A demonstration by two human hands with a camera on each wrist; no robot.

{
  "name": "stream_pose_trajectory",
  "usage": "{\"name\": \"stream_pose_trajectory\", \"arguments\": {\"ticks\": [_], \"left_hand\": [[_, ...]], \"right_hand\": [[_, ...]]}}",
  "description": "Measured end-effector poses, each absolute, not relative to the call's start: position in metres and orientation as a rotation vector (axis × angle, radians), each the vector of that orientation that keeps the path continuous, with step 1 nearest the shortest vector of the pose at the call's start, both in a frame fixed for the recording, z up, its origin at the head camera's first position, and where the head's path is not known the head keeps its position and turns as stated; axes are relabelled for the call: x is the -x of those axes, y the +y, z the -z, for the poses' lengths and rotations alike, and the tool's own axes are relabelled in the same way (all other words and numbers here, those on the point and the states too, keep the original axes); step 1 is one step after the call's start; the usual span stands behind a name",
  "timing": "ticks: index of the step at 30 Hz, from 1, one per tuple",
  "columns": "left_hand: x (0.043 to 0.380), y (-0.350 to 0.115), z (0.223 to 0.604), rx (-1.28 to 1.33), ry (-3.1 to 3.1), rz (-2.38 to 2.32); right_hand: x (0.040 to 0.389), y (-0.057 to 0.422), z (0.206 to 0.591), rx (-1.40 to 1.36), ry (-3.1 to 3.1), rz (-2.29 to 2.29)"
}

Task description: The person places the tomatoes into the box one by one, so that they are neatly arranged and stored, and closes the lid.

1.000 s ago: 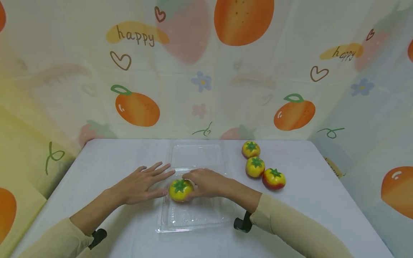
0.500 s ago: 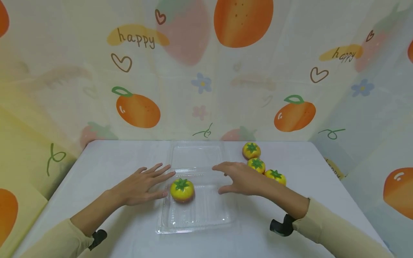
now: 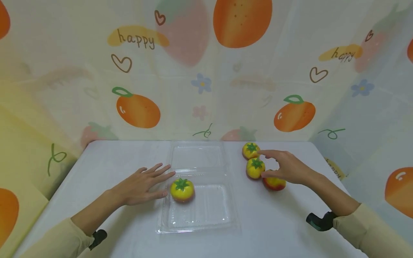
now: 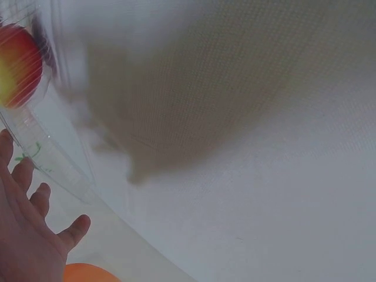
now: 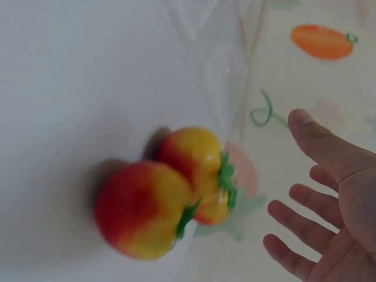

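A round yellow-and-red fruit with a green leafy top (image 3: 182, 191) sits in the left part of a clear plastic clamshell box (image 3: 213, 215), whose lid (image 3: 197, 156) lies folded back. Beside that fruit, my left hand (image 3: 143, 186) has its fingers spread, fingertips right at the box's left edge. The left wrist view shows the red side of the fruit (image 4: 19, 64) through the plastic. My right hand (image 3: 288, 166) holds nothing, thumb and fingers apart, over three similar fruits. They are the back one (image 3: 251, 150), the middle one (image 3: 255, 168) and the front one (image 3: 275, 184), partly covered by the hand.
A white cloth (image 3: 274, 229) covers the table. Behind it hangs a curtain (image 3: 206, 100) printed with fruit, and more of it closes in both sides. Each wrist carries a black camera mount (image 3: 98, 238).
My right hand has let go of the fruit in the box and moved right to the three loose fruits. The left hand has stayed in place.
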State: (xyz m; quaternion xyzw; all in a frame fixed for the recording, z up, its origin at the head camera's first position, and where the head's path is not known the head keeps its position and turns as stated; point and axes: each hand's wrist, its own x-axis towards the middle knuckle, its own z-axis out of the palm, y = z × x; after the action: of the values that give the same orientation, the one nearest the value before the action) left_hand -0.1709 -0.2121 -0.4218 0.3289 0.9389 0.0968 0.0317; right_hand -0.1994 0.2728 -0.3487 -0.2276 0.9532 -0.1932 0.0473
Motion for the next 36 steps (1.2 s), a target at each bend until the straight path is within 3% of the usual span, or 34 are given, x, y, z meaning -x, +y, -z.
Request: {"name": "stream_pose_trajectory", "arguments": {"ticks": [17,36], "left_hand": [[0.170,-0.213,0.421,-1.050,2.901,-0.310],[0.170,-0.213,0.420,-1.006,2.876,-0.323]], "right_hand": [[0.199,0.336,0.391,0.538,2.858,0.809],[0.194,0.341,0.427,0.437,2.722,0.946]]}}
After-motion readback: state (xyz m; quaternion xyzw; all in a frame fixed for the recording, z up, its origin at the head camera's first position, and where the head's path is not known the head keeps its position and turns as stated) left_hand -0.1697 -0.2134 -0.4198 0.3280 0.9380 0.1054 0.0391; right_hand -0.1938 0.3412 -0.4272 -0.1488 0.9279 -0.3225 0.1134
